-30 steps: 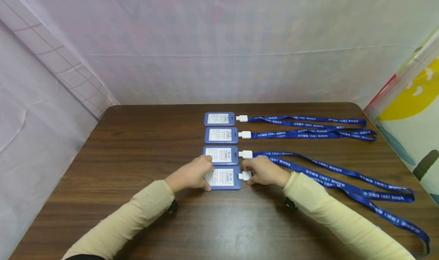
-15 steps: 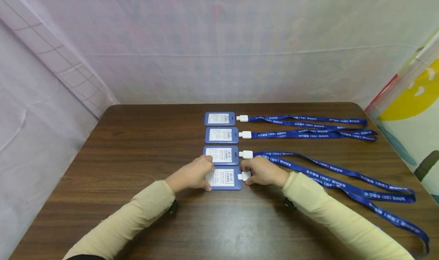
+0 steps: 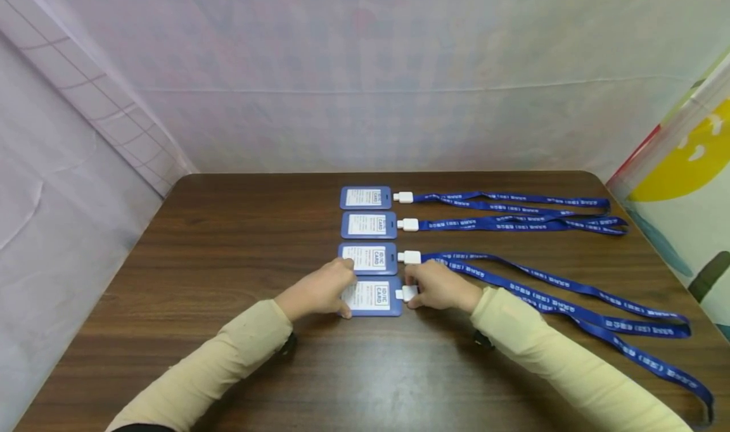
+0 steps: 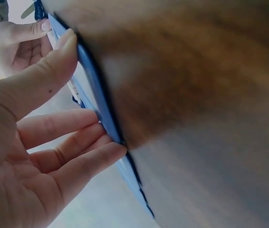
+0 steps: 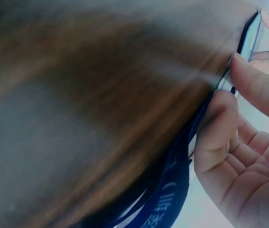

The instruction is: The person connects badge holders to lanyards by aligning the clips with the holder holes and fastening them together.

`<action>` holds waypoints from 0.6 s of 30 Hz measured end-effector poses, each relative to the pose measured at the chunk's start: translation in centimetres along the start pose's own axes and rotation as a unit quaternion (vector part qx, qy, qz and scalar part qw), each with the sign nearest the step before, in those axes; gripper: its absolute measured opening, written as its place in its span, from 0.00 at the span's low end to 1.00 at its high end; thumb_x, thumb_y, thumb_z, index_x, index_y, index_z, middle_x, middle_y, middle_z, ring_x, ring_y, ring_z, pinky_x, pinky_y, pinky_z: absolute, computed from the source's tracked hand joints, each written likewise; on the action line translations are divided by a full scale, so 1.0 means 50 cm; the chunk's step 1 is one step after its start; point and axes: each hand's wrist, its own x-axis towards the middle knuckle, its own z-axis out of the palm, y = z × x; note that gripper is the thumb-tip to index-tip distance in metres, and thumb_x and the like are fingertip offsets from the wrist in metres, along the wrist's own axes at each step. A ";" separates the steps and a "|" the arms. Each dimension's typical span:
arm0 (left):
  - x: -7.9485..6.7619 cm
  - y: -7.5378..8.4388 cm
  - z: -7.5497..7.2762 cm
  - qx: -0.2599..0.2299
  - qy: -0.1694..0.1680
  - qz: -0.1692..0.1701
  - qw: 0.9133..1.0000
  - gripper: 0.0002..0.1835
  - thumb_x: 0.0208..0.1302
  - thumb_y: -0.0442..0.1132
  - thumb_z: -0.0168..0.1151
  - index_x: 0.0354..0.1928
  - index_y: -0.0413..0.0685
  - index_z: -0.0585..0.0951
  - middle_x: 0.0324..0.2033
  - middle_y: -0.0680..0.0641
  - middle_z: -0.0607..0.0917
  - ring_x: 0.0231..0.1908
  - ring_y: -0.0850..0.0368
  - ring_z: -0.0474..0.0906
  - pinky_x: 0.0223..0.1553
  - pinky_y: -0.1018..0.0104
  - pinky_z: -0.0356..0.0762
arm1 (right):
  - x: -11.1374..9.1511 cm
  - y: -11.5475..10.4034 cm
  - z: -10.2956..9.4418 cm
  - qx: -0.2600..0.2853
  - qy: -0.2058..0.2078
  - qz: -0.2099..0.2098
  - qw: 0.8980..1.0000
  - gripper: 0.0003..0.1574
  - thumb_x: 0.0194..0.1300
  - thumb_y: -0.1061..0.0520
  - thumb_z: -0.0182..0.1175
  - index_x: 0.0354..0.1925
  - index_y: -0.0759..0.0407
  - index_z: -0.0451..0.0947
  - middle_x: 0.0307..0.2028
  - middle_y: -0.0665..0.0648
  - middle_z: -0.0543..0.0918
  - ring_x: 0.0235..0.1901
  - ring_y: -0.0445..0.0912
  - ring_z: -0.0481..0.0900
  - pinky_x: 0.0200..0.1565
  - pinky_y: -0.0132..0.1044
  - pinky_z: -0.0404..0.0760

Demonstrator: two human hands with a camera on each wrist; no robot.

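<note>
Pale cloth [image 3: 399, 71] hangs beyond your hands, behind the wood-grain surface [image 3: 228, 242] you work on. Your left hand [image 3: 319, 289] is partly open, thumb and fingers spread across the outer end of the nearest badge [image 3: 373, 297], holding it by its edges. Your right hand [image 3: 439, 284] is nearly closed, thumb and fingertips pinching the nearest clip [image 3: 408, 293], whose tip meets the badge's inner end between your hands. The nearest lanyard [image 3: 644, 359] emerges from under your right sleeve [image 3: 547, 349] and runs off to its right.

Just beyond your hands lie the second badge [image 3: 367, 259], second clip [image 3: 409, 258] and second lanyard [image 3: 639, 325], in line. Farther out come the third badge [image 3: 369, 225], third clip [image 3: 408, 225] and third lanyard [image 3: 485, 223], then the fourth badge [image 3: 365, 197], fourth clip [image 3: 403, 197] and fourth lanyard [image 3: 513, 197].

Judging by the layout, you are nearly through lining up: the three farther sets look settled, each clip facing its badge, none visibly hooked in. Only the nearest pair seems left to adjust; whether its clip is hooked, you cannot tell here.

You have four badges, four clips and four lanyards, the nearest lanyard partly hidden.
</note>
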 end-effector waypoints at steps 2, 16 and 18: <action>0.000 0.001 -0.002 -0.002 -0.003 -0.003 1.000 0.21 0.31 0.45 0.78 0.25 0.38 0.82 0.23 0.50 0.69 0.26 0.57 0.66 0.30 0.64 0.70 | -0.001 0.000 0.000 0.005 -0.002 0.006 1.000 0.18 0.41 0.56 0.73 0.26 0.57 0.73 0.18 0.48 0.74 0.19 0.40 0.69 0.24 0.32 0.70; -0.010 -0.018 -0.001 -0.033 0.003 0.012 0.999 0.25 0.36 0.46 0.76 0.35 0.37 0.82 0.29 0.47 0.74 0.30 0.57 0.69 0.33 0.64 0.72 | -0.006 0.005 -0.003 0.020 -0.006 0.010 1.000 0.17 0.41 0.58 0.73 0.28 0.58 0.74 0.17 0.47 0.72 0.18 0.39 0.68 0.23 0.31 0.69; -0.012 -0.021 -0.002 -0.039 0.014 0.015 0.999 0.25 0.40 0.47 0.74 0.38 0.36 0.81 0.30 0.46 0.75 0.31 0.56 0.71 0.34 0.64 0.73 | -0.007 0.005 -0.004 0.021 -0.008 0.010 1.000 0.17 0.41 0.58 0.73 0.28 0.58 0.74 0.17 0.46 0.72 0.18 0.39 0.68 0.22 0.31 0.69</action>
